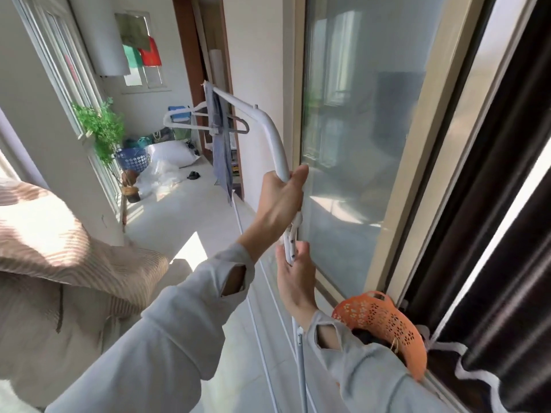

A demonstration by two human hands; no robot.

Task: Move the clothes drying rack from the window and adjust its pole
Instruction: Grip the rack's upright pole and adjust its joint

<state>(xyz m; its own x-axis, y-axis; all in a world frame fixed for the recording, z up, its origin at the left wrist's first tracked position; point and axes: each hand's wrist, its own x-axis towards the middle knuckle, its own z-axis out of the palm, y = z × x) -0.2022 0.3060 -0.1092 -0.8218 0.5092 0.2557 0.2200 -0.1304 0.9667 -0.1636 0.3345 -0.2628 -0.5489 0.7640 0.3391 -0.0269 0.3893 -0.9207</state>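
Observation:
The white clothes drying rack [269,126] stands close against the sliding glass window [357,129] on the right. My left hand [280,201] is wrapped around the bent upper tube just below its curve. Below it, my right hand [293,278] holds the pole [290,245] at a section with small adjustment holes. A blue-grey cloth [222,150] and two hangers [190,117] hang from the rack's top bar at its far end. Thin white legs of the rack run down past my sleeves to the floor.
An orange perforated basket [384,323] sits on the window sill by dark curtains [492,234]. A beige striped garment [59,248] hangs at the left. Farther down the balcony are a green plant [101,126], a blue basket [134,160], bags and slippers on the light tiled floor [190,210].

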